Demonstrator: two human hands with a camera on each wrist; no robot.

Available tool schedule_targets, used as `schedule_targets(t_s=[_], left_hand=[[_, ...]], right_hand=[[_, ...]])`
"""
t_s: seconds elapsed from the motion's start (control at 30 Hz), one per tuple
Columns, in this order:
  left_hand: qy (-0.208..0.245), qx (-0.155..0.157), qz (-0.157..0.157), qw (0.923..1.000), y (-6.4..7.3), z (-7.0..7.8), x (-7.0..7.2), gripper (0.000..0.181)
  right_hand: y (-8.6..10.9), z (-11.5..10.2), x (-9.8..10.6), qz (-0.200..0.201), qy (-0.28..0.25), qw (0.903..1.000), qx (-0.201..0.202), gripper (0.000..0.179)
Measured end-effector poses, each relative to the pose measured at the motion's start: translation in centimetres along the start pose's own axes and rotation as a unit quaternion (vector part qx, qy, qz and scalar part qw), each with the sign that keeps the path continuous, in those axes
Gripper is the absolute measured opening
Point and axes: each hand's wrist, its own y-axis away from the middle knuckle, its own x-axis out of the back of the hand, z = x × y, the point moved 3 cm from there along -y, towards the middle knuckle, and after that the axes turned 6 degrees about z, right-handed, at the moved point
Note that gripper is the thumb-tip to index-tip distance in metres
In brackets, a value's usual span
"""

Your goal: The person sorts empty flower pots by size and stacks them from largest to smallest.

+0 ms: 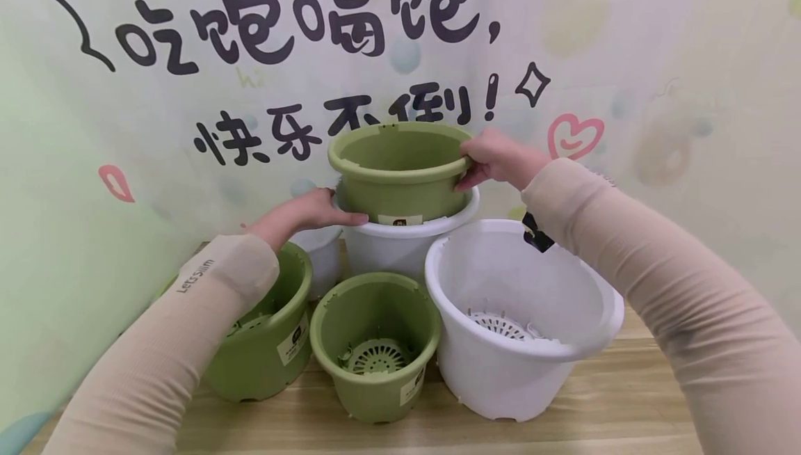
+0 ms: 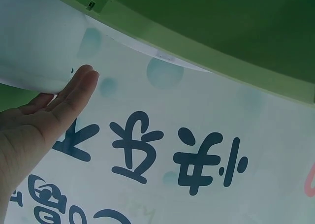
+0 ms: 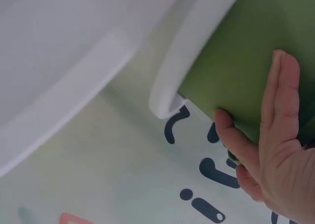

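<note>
While right hand [image 1: 498,156] grips (seemingly), pot [image 1: 402,196] nests.

Head view forward and down, wrist views close-up, dark lettering [image 1: 357,27] in all.

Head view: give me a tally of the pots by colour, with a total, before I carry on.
Green: 3 (top pot, left pot, front middle pot)
White: 3 (lower stacked pot, large right pot, partly hidden back pot)
Total: 6 pots visible
</note>
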Motion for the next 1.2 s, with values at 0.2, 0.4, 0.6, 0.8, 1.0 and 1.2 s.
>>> schedule_targets(t_s=[0.2,0.4,0.6,0.8,1.0,1.2], left_hand=[[0.012,-0.015,0.001,0.9998,0.0,-0.1,0.1,0.094],[0.02,-0.027,0.0,0.9994,0.1,0.1,0.1,0.088],[0.025,-0.05,0.0,0.9985,0.0,0.2,0.0,0.081],[0.019,-0.046,-0.001,0.9988,-0.3,0.1,-0.1,0.082],[-0.001,-0.032,0.002,0.9995,-0.2,-0.1,0.0,0.087],[-0.017,-0.036,0.002,0.9992,-0.2,0.0,0.1,0.086]], right_hand=[[-0.5,1.4,-0.7,-0.003,-0.001,1.0,-0.005,0.012],[-1.0,2.4,-1.0,-0.008,0.006,0.9999,-0.008,0.023],[-1.5,3.1,-1.2,-0.014,0.027,0.9995,-0.011,0.007],[-2.1,3.5,-1.1,0.007,0.093,0.9956,0.01,0.007],[-2.8,3.8,-0.4,0.043,0.265,0.9605,0.071,0.019],[-3.3,4.0,-0.1,0.048,0.386,0.9136,0.118,0.022]])
